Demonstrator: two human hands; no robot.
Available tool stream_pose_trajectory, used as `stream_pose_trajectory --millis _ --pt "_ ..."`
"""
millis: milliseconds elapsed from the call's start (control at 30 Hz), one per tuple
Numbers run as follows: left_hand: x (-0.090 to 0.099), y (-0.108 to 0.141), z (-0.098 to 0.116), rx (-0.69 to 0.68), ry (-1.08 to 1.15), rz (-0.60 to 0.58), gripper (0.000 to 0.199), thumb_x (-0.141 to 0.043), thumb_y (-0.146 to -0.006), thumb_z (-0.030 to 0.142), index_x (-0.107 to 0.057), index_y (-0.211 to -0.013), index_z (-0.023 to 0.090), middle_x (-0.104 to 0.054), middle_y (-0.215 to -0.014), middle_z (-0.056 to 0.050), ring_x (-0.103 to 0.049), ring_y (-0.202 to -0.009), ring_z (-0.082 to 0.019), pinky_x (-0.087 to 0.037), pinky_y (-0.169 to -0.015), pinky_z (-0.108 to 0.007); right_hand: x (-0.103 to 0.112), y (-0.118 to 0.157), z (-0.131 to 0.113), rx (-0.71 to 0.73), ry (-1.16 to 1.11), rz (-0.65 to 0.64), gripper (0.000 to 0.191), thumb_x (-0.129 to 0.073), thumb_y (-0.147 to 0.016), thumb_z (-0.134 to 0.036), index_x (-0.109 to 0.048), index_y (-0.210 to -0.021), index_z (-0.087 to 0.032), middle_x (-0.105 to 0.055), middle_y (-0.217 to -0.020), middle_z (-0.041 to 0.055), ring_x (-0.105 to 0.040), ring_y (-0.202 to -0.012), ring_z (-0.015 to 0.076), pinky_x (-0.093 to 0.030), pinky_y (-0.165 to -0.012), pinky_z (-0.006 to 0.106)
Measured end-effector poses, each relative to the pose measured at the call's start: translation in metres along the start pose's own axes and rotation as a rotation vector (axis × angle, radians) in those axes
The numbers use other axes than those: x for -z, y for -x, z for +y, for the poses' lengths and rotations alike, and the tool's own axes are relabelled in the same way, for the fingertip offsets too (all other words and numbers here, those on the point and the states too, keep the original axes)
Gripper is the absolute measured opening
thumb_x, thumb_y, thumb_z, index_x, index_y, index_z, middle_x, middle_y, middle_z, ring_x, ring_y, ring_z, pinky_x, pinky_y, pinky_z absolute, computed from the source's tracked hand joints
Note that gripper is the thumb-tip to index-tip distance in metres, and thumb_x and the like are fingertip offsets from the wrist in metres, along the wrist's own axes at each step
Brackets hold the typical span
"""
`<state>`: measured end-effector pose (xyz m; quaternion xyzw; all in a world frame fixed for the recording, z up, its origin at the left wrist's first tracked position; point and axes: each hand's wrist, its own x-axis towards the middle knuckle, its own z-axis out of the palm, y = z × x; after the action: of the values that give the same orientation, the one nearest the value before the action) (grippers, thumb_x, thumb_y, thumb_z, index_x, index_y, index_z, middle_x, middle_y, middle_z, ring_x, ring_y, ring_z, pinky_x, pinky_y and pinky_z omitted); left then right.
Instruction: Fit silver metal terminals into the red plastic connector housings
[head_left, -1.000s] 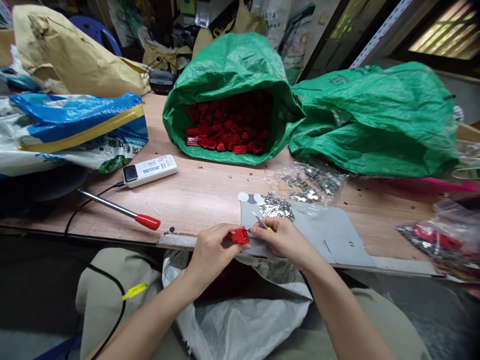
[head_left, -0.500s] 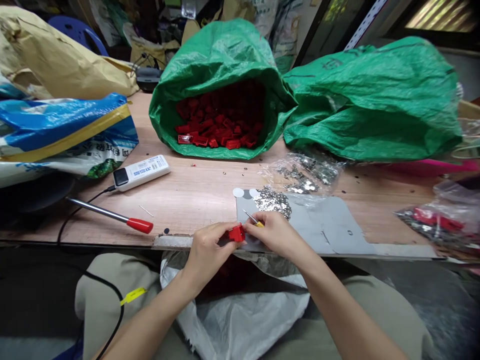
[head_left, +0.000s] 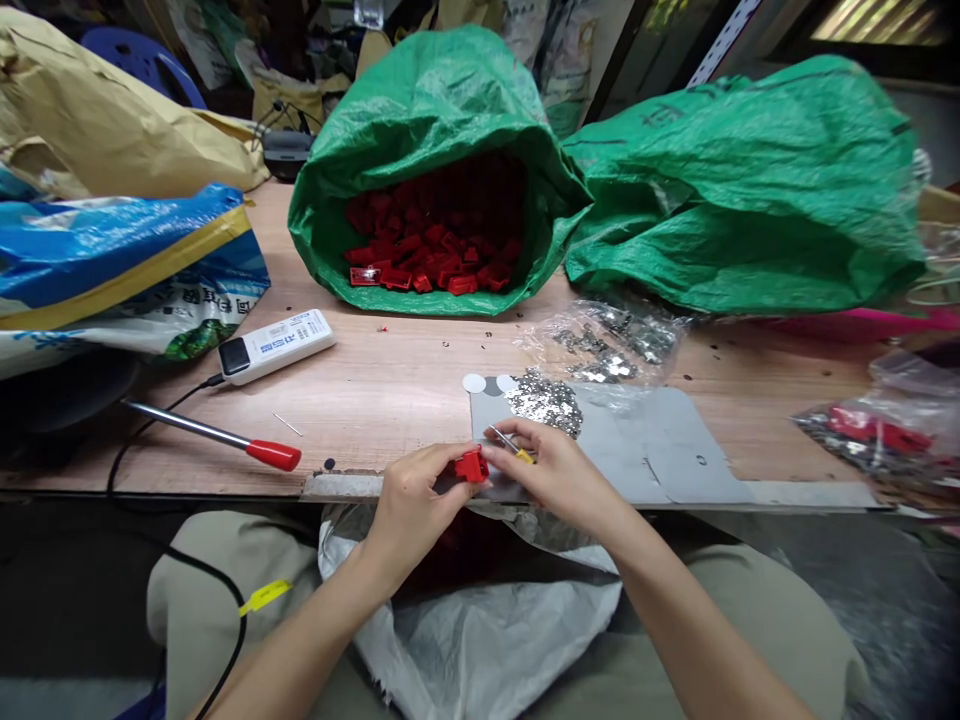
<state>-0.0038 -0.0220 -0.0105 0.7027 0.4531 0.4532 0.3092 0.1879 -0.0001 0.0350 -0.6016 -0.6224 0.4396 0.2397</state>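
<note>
At the front edge of the table, a small red plastic part is pinched between the thumb and fingers of my left hand. My right hand is closed around a thin tool with a metal shaft and a yellow end. Its fingertips are against the right side of the red part, and what they do there is too small to make out. Just behind my right hand, a heap of small shiny metal pieces lies on a grey mat. Below both hands, a whitish sack hangs open over my lap.
A green sack of red parts lies open at the back, beside another green sack. Clear bags of metal pieces and mixed parts are rightward. Leftward lie a red-handled lever and a corded white device.
The tool in my right hand has turned slightly, its yellow end now lower and further right. My left hand keeps its hold on the red part. The view has shifted a little.
</note>
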Motion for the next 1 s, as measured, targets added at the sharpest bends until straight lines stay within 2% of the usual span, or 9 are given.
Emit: stream_pose_trajectory --millis 67,133,267,400,600,700,833,1000 --pt "0.002 -0.002 0.002 0.012 -0.017 -0.053 0.027 -0.075 -0.084 0.017 -0.07 -0.111 0.022 -0.078 -0.103 -0.003 -0.074 -0.091 -0.019 -0.057 -0.083 -0.029 0.013 0.003 0.004 0.016 -0.019 -0.019 0.047 -0.057 -0.093 -0.05 -0.068 -0.123 -0.015 -0.067 -0.08 0.0058 -0.057 -0.061 0.0183 -0.039 -0.048 0.025" --pt "0.004 -0.004 0.003 0.013 -0.036 -0.105 0.023 -0.071 -0.088 0.018 -0.069 -0.11 0.022 -0.077 -0.102 -0.003 -0.072 -0.091 -0.019 -0.056 -0.082 -0.029 0.025 0.006 0.008 0.03 0.007 -0.071 0.047 -0.055 -0.096 -0.049 -0.069 -0.125 -0.015 -0.069 -0.085 0.0075 -0.056 -0.06 0.0177 -0.037 -0.047 0.025" --pt "0.005 -0.009 0.003 0.043 -0.057 -0.156 0.021 -0.069 -0.088 0.018 -0.068 -0.109 0.021 -0.076 -0.1 -0.003 -0.071 -0.09 -0.019 -0.054 -0.081 -0.028 0.036 0.011 0.013 0.101 0.065 -0.207 0.032 -0.059 -0.095 -0.039 -0.072 -0.116 -0.018 -0.071 -0.094 0.0062 -0.06 -0.067 0.017 -0.039 -0.051 0.023" --pt "0.006 -0.01 0.004 0.083 -0.056 -0.177 0.021 -0.072 -0.087 0.018 -0.069 -0.108 0.02 -0.076 -0.099 -0.002 -0.07 -0.088 -0.018 -0.053 -0.081 -0.027 0.032 0.011 0.013 0.154 0.082 -0.22 0.02 -0.06 -0.094 -0.031 -0.074 -0.101 -0.018 -0.073 -0.091 0.0042 -0.063 -0.072 0.0168 -0.043 -0.056 0.022" --pt "0.006 -0.01 0.003 0.065 -0.05 -0.173 0.02 -0.072 -0.087 0.019 -0.069 -0.107 0.021 -0.076 -0.099 -0.002 -0.069 -0.086 -0.016 -0.052 -0.078 -0.025 0.031 0.005 0.009 0.037 -0.028 -0.31 0.024 -0.058 -0.094 -0.035 -0.073 -0.099 -0.017 -0.068 -0.072 0.0005 -0.053 -0.042 0.0107 -0.039 -0.043 0.022" --pt "0.006 -0.009 0.002 0.064 -0.059 -0.167 0.02 -0.072 -0.087 0.021 -0.07 -0.107 0.021 -0.077 -0.1 -0.002 -0.07 -0.085 -0.017 -0.053 -0.076 -0.026 0.036 -0.001 0.007 -0.002 -0.083 -0.391 0.026 -0.059 -0.093 -0.038 -0.072 -0.097 -0.016 -0.066 -0.067 0.0003 -0.057 -0.043 0.0122 -0.041 -0.044 0.021" --pt "0.007 -0.009 0.001 0.056 -0.076 -0.157 0.023 -0.074 -0.086 0.022 -0.071 -0.109 0.022 -0.077 -0.102 -0.003 -0.071 -0.087 -0.018 -0.055 -0.078 -0.027 0.041 -0.009 0.007 -0.046 -0.142 -0.511 0.028 -0.06 -0.093 -0.041 -0.07 -0.099 -0.015 -0.069 -0.073 0.0027 -0.061 -0.046 0.0129 -0.042 -0.043 0.02" --pt "0.006 -0.009 0.0 0.03 -0.094 -0.168 0.022 -0.072 -0.089 0.025 -0.071 -0.11 0.022 -0.077 -0.105 -0.005 -0.073 -0.093 -0.02 -0.057 -0.081 -0.029 0.042 -0.015 0.008 -0.089 -0.169 -0.57 0.029 -0.061 -0.093 -0.042 -0.068 -0.1 -0.015 -0.07 -0.074 0.0038 -0.061 -0.046 0.0117 -0.04 -0.041 0.018"
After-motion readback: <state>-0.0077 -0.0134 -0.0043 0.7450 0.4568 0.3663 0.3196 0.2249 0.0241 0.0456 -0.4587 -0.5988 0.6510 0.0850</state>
